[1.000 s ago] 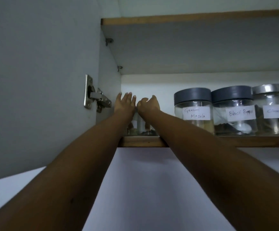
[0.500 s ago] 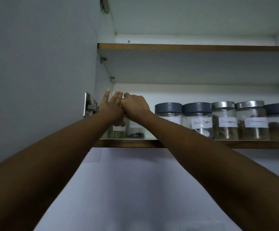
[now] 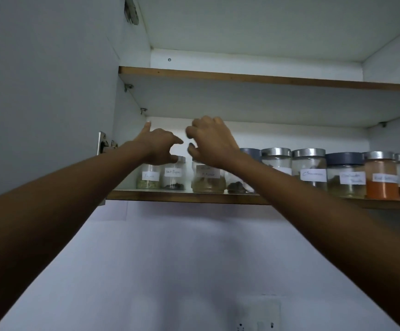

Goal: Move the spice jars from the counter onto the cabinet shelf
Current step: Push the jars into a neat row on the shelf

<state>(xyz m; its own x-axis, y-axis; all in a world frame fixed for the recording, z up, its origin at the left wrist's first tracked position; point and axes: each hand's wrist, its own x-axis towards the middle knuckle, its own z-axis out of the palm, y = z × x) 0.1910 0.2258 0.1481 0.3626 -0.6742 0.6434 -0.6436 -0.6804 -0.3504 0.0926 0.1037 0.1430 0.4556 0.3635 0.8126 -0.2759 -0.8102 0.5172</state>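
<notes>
A row of labelled glass spice jars stands on the lower cabinet shelf [image 3: 189,196]. At its left end are two small jars, one with pale green seeds [image 3: 148,179] and one with dark grains [image 3: 174,179]. Right of them stands a jar with tan contents [image 3: 209,181]. My left hand [image 3: 161,145] hovers just above the two small jars, fingers spread and holding nothing. My right hand [image 3: 212,142] hangs over the tan jar with loosely curled fingers, also holding nothing. Further right are a cinnamon jar [image 3: 310,169], a grey-lidded jar [image 3: 346,179] and an orange powder jar [image 3: 381,179].
The open cabinet door [image 3: 46,91] fills the left, its hinge [image 3: 103,143] beside my left wrist. An upper shelf [image 3: 242,77] runs above the jars. Below the cabinet is a plain wall with a socket plate [image 3: 261,314].
Both hands have lifted off the jars at the shelf's left end and moved apart. The view has pulled back, showing more jars to the right.
</notes>
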